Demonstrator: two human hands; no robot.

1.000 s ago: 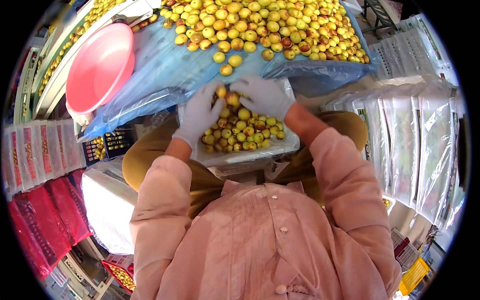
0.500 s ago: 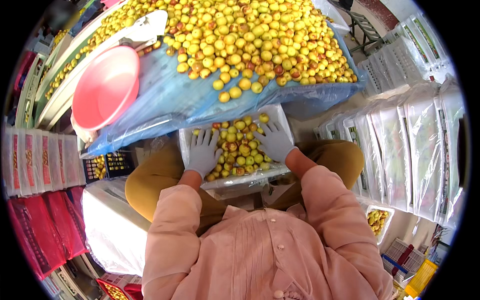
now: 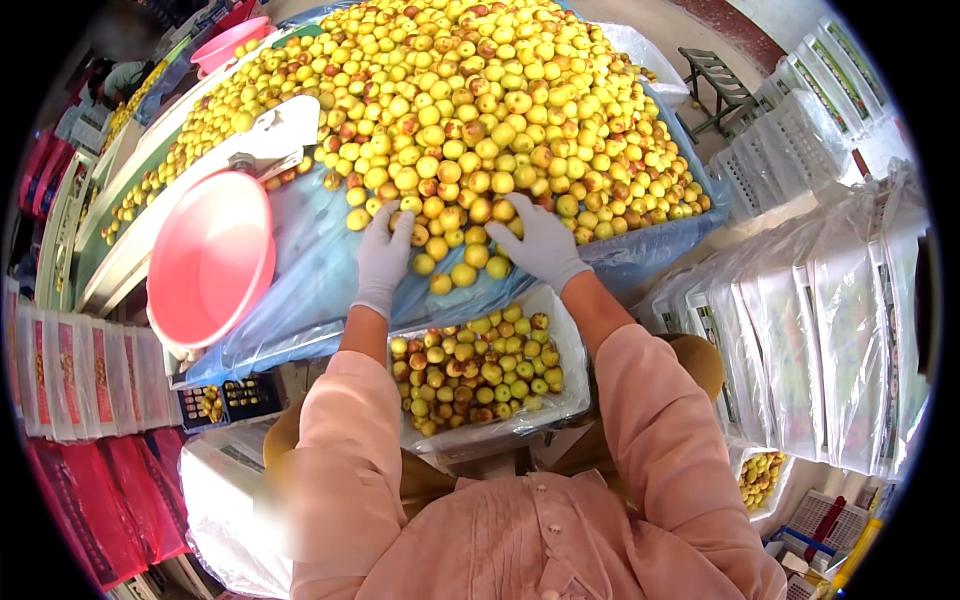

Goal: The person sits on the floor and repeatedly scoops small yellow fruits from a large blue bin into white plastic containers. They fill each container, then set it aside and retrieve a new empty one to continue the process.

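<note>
A big heap of yellow jujubes (image 3: 480, 110) with red-brown patches spreads over a table lined with blue plastic sheet (image 3: 320, 235). At its near edge my left hand (image 3: 384, 258), in a pale grey glove, touches the fruit with thumb and fingers apart. My right hand (image 3: 542, 245), gloved alike, lies against the heap a little to the right, thumb stretched out and fingertips among the jujubes. Several loose jujubes sit between the two hands. Below them, in front of my body, a white plastic-lined crate (image 3: 574, 370) holds a layer of greener and browner jujubes.
A pink basin (image 3: 212, 265) stands at the left beside a sorting chute (image 3: 110, 265) carrying fruit. Stacked white crates in clear plastic (image 3: 770, 330) rise at the right. A folding stool (image 3: 715, 85) is at the far right; red-wrapped crates (image 3: 105, 500) stand lower left.
Both hands have left the fruit in the crate and reached forward to the near edge of the heap. The view has tilted, so more of the heap shows.
</note>
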